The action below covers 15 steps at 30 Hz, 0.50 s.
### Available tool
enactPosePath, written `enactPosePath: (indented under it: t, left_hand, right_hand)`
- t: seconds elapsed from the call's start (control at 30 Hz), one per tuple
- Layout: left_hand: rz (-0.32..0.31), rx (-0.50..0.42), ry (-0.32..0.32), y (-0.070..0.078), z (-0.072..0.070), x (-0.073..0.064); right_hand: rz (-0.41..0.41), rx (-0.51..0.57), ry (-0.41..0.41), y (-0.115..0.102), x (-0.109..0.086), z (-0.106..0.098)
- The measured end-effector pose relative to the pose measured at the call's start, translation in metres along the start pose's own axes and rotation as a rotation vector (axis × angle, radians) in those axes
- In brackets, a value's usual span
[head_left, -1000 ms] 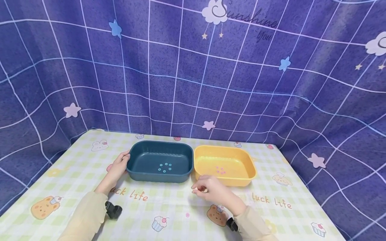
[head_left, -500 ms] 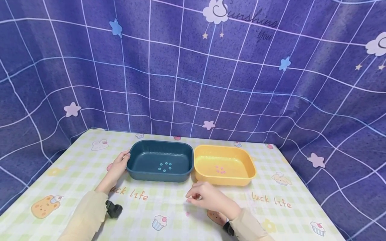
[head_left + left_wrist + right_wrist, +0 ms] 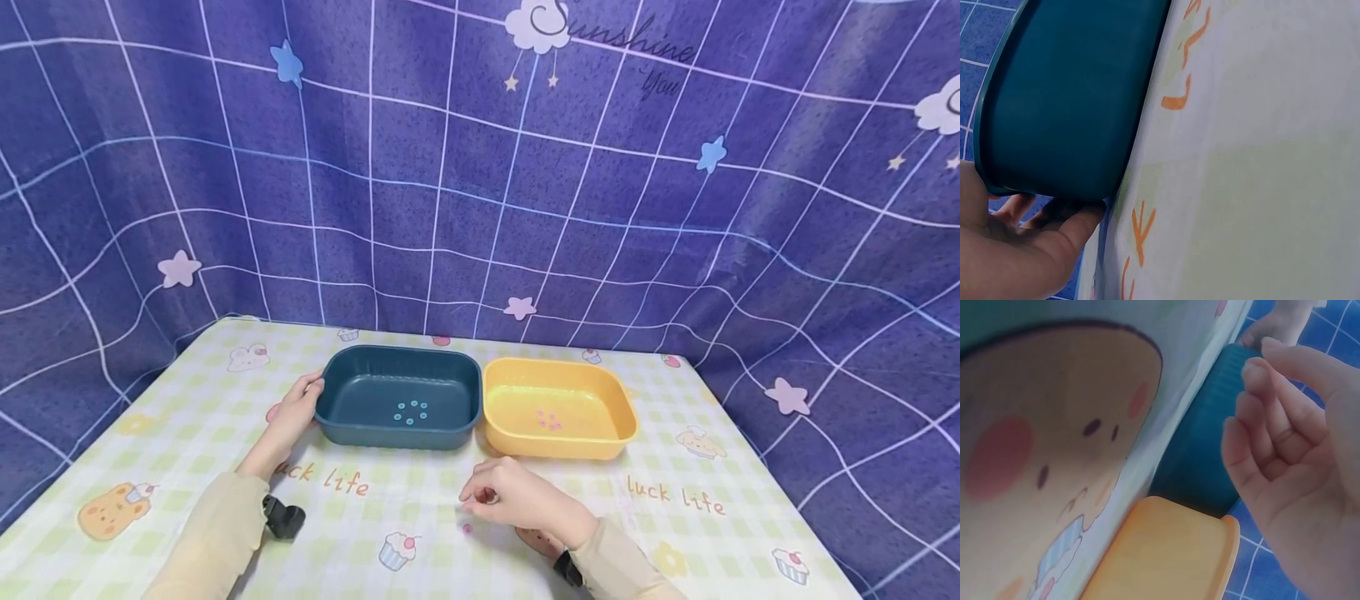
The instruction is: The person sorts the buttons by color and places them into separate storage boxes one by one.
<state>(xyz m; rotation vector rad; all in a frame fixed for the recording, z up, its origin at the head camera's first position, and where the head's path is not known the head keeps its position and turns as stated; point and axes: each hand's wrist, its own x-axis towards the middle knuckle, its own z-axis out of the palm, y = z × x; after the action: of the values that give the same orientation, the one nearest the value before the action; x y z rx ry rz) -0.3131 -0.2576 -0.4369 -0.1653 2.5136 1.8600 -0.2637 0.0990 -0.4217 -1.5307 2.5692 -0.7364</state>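
My left hand [image 3: 298, 408] rests against the left end of the dark teal basin [image 3: 401, 437]. In the left wrist view, the fingers and thumb of the left hand [image 3: 1029, 250] touch the basin's outer wall near its rim and lower edge. My right hand [image 3: 510, 496] is over the cloth in front of the basins, fingers bent, thumb and index tips close with a small gap. A small pink button [image 3: 467, 528] lies on the cloth just below those fingertips. In the right wrist view, nothing shows between the fingers of the right hand [image 3: 1291, 437].
A yellow basin [image 3: 555, 447] stands against the teal one's right side, with several pink buttons [image 3: 552, 426] inside. Several light-blue buttons [image 3: 410, 421] lie in the teal basin. A checked, printed tablecloth [image 3: 360, 575] covers the table, and a blue grid curtain [image 3: 420, 217] hangs behind.
My right hand has moved back from the yellow basin's front edge, towards me and slightly left, to above the pink button. My left hand stays at the teal basin.
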Motion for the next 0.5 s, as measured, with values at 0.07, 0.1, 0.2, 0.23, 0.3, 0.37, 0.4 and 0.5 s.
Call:
enactPosePath:
  t: [0.07,0.1,0.2,0.23,0.3,0.37,0.4,0.5]
  left_hand:
    - [0.005,0.005,0.001,-0.0002,-0.0006,0.0006]
    - [0.007,0.006,0.000,-0.0001,-0.0009,0.0011]
    - [0.005,0.009,0.003,0.0012,-0.0012,0.0018]
    - [0.003,0.008,0.003,0.0015,-0.0012,0.0022]
    - [-0.002,0.009,0.003,0.0022,-0.0008,0.0026]
    - [-0.005,0.007,0.004,0.0022,-0.0005,0.0026]
    - [-0.007,0.007,0.003,0.0022,-0.0003,0.0025]
    - [-0.007,0.002,-0.001,0.0015,-0.0004,0.0023]
  right_hand:
    - [-0.010,-0.005,-0.005,0.0008,-0.0003,0.0012]
    - [-0.016,-0.008,-0.010,0.0012,-0.0003,0.0018]
    - [-0.022,-0.010,-0.039,0.0020,-0.0001,0.0029]
    - [-0.020,-0.011,-0.051,0.0024,0.0001,0.0031]
    - [-0.017,-0.007,-0.070,0.0031,-0.0001,0.0032]
    - [-0.015,-0.009,-0.085,0.0037,-0.0009,0.0034]
    - [-0.012,-0.009,-0.093,0.0042,-0.0013,0.0036]
    - [-0.002,0.002,-0.113,0.0042,-0.0026,0.0041]
